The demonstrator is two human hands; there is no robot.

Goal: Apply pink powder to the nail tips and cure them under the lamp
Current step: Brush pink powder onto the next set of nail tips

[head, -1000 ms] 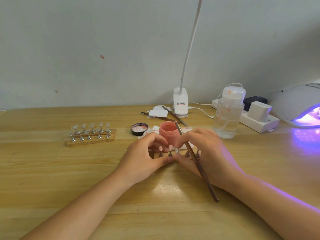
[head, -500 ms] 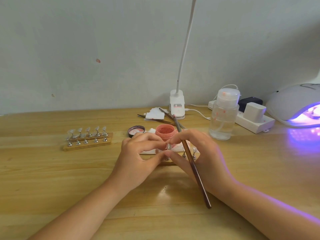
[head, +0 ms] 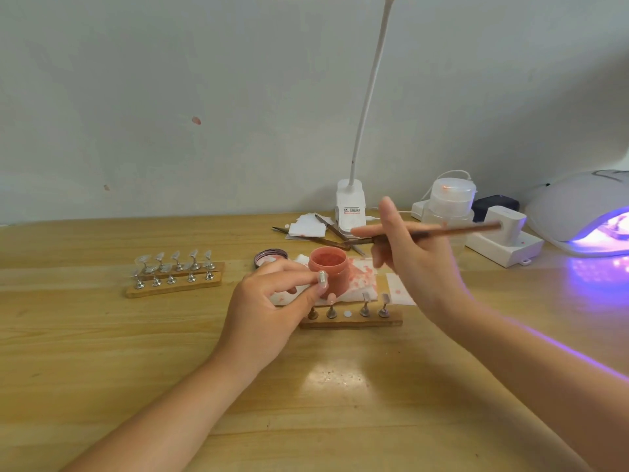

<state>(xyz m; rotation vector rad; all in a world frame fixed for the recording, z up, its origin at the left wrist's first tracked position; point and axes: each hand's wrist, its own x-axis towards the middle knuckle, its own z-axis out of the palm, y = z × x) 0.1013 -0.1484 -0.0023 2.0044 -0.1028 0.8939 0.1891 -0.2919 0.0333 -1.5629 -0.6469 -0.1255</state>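
Note:
My left hand pinches a small metal nail-tip stand lifted just in front of the open pink powder jar. My right hand holds a thin brown brush level above the table, its shaft pointing right. Below, a wooden holder carries several stands with nail tips, one slot showing a bare white dot. The curing lamp glows purple at the far right.
A second wooden holder with several clear nail tips sits to the left. The jar lid, stained paper, spare tools, a desk-lamp base, a clear pump bottle and a white power strip line the back.
My left hand has lifted one stand off the near holder. My right hand rose and swung the brush from pointing down at me to lying level, pointing right.

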